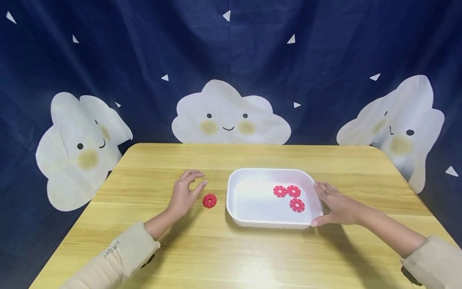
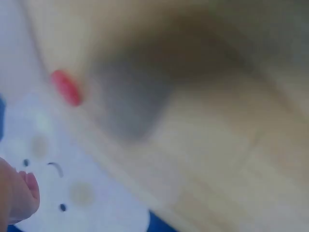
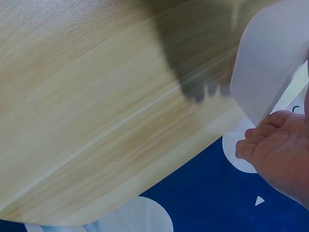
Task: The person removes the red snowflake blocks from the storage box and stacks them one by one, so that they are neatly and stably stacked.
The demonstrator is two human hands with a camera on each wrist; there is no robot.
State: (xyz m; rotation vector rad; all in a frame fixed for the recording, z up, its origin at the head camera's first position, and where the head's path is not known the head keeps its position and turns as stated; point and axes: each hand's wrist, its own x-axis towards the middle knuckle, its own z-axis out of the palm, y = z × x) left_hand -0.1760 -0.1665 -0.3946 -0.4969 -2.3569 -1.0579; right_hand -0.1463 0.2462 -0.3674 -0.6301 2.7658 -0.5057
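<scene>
My left hand hovers over the table with thumb and fingers apart and nothing between them. Close beside its thumb lies a thick red notched disc piece with a hole in its middle, seen edge-on as a red shape in the left wrist view. My right hand holds the right end of a white plastic tray, thumb at the front corner and fingers at the back one. Three flat red notched discs lie inside the tray, toward its right side.
The tray stands on a light wooden table with rounded far corners. Behind it hangs a dark blue curtain with smiling white clouds and small white triangles.
</scene>
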